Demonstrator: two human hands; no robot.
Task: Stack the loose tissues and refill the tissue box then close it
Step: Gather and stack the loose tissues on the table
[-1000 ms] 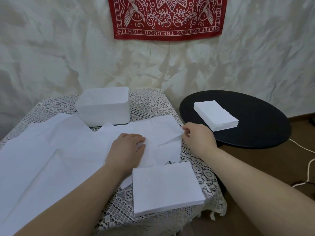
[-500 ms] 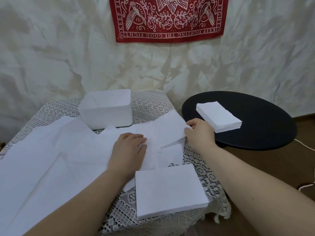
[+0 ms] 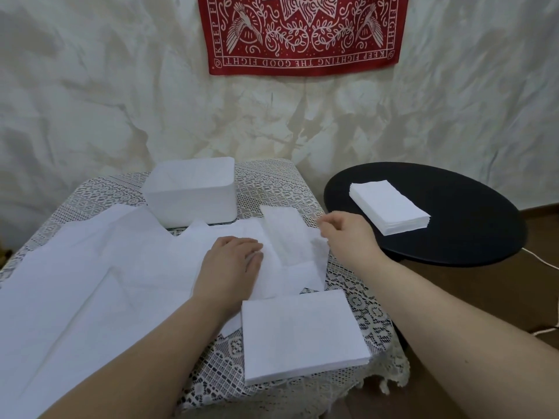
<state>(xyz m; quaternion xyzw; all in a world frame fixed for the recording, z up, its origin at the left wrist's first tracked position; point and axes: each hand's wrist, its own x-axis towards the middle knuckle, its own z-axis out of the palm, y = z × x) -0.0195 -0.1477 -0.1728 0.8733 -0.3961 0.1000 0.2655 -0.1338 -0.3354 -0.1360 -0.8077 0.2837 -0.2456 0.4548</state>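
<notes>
Several loose white tissues (image 3: pixel 106 276) lie spread over the lace-covered table (image 3: pixel 272 179). My left hand (image 3: pixel 233 264) presses flat on them near the middle. My right hand (image 3: pixel 344 234) has curled fingers that pinch the right edge of one loose tissue (image 3: pixel 284 234), which is raised and partly folded over. Behind the tissues stands the white tissue box (image 3: pixel 190 195). A flat white lid (image 3: pixel 302 331) lies at the table's front right corner. A neat stack of tissues (image 3: pixel 390 207) sits on the black round table (image 3: pixel 453 237) to the right.
A red patterned cloth (image 3: pixel 302 34) hangs on the crinkled white wall behind. A white cable (image 3: pixel 544 264) runs over the brown floor at the far right. The lace cloth hangs over the table's front edge.
My right hand has lifted the tissue's right edge and carried it up and back, so the sheet now folds over. My left hand stays pressed on the pile.
</notes>
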